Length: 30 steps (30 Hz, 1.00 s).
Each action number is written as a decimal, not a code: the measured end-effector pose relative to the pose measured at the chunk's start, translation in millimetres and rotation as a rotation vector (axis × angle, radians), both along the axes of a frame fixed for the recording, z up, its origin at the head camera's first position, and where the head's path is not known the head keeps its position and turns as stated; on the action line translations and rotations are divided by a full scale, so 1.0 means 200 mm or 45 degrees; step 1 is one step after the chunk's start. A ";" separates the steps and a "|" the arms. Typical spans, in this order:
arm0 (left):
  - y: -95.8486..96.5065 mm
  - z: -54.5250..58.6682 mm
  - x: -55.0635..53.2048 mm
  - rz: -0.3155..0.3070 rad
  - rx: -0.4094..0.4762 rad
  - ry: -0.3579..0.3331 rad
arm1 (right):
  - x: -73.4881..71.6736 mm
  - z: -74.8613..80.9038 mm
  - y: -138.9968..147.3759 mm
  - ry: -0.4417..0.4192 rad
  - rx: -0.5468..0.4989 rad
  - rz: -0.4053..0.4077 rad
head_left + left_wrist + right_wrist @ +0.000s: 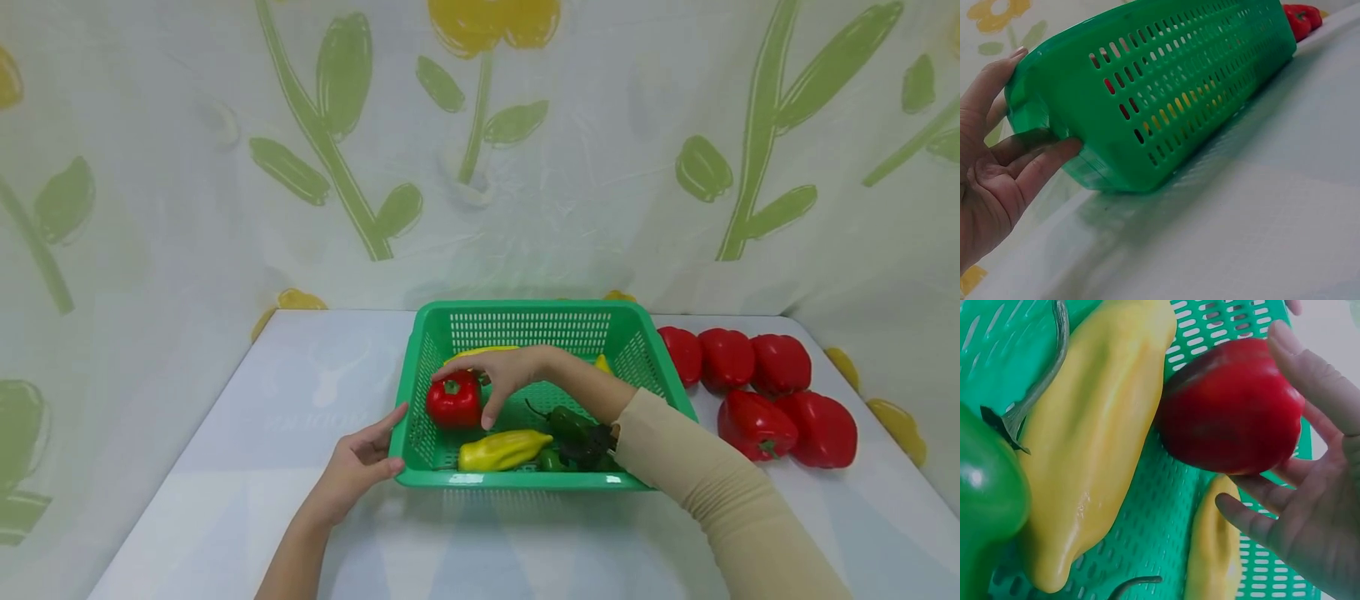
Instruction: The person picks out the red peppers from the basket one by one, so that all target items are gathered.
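Note:
A green perforated basket (536, 479) stands on the table with peppers inside. My left hand (358, 467) holds its near left corner, fingertips at the rim and against the outer wall. Inside, at the left end, a red bell pepper (453, 400) has its stem facing up. Over it reaches my right hand (501, 371), index finger at its top and thumb spread apart on its right side. The right wrist view has the thumb at the edge of the red bell pepper (1229, 406), other fingers partly hidden behind it. Beside it lies a long yellow pepper (1097, 431).
Another yellow pepper (487, 351) lies along the basket's back, and dark green peppers (573, 429) lie under my right forearm. Several red bell peppers (821, 429) sit on the white table (247, 467) right of the basket. A flower-patterned curtain (570, 208) hangs behind.

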<state>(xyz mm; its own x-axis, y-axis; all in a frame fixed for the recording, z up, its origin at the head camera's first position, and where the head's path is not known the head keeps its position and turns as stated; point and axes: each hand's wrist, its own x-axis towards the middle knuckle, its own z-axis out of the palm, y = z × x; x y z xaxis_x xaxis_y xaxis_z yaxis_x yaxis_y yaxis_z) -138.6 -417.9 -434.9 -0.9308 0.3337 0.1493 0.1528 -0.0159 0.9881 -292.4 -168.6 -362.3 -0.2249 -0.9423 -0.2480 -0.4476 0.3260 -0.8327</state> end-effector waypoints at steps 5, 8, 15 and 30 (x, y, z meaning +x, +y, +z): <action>0.00 -0.01 -0.01 -0.026 0.013 0.015 | 0.00 -0.02 0.00 0.092 -0.001 -0.079; 0.00 -0.01 0.00 -0.025 0.012 0.014 | 0.00 -0.04 0.00 0.107 -0.001 -0.152; 0.01 -0.01 0.00 -0.007 0.006 0.009 | -0.03 -0.07 0.00 0.132 -0.080 -0.342; 0.01 -0.01 -0.01 -0.004 0.007 0.019 | -0.06 -0.11 0.01 0.108 -0.107 -0.415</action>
